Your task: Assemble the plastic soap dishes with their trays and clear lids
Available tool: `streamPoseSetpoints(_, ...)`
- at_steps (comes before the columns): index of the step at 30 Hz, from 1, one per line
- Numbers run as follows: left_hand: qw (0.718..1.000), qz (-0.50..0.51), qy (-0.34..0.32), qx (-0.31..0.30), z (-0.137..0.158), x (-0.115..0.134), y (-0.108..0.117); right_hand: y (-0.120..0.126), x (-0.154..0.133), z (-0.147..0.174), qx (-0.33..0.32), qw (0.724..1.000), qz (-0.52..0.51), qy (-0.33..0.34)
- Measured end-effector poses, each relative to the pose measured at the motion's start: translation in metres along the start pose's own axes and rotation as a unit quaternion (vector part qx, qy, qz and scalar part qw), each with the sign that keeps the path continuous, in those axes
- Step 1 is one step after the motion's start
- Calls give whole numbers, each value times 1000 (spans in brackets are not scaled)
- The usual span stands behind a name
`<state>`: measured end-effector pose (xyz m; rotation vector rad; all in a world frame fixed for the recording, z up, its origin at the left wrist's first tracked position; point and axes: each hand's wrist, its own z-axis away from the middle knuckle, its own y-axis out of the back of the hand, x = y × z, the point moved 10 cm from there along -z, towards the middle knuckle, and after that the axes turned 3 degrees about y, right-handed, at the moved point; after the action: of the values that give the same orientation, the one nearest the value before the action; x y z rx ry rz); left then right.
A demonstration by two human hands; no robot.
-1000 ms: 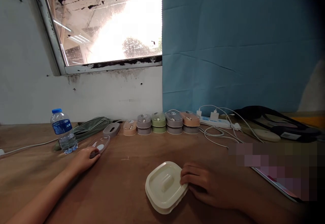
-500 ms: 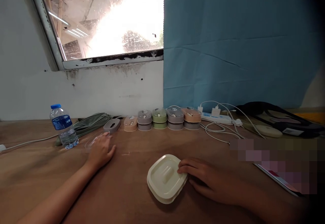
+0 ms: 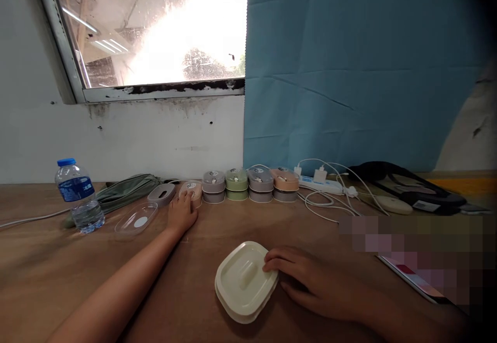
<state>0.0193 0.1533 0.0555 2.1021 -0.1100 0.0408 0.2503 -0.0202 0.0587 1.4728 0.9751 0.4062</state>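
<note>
My left hand [image 3: 181, 216] reaches to the back of the table, its fingers outstretched against the front left of a small pink box [image 3: 192, 188] with a round label. The thumb stands apart, and the fingertips are partly hard to make out. In front of me is a cream lidded container [image 3: 245, 278] with rounded corners and a raised bar on its lid. My right hand [image 3: 301, 275] grips its right edge, fingers on the rim and thumb lower at the side. Left of my left hand lie a clear oval cover [image 3: 132, 219] with a white sticker and a mauve slotted lid [image 3: 161, 195].
Several stacked boxes stand along the wall, among them a green one [image 3: 236, 183]. A water bottle [image 3: 79, 198] stands left by a dark green pouch [image 3: 124, 193]. On the right are a power strip [image 3: 322, 184] with white cables, a black bag [image 3: 411, 187] and a partly blurred tablet-like device [image 3: 411, 279].
My left hand has left the clear oval cover and moved right and back to the pink box. My right hand keeps hold of the cream container. The view has shifted slightly right.
</note>
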Motion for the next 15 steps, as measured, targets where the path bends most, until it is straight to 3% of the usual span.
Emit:
streamPoseSetpoints(4,998,22,-49,-15,46,3,29,-1,-2,-1,-6,998,59,13)
streamPoseSetpoints(8,992,88,-87,-26,96,10,60,1,-19,1,-15,988,116,102)
streamPoseSetpoints(12,972,180,-138,-56,124,41,74,18,-33,8,69,972,118,190)
streamPoseSetpoints(15,928,292,-208,-108,131,77,74,27,-32,13,135,957,129,221)
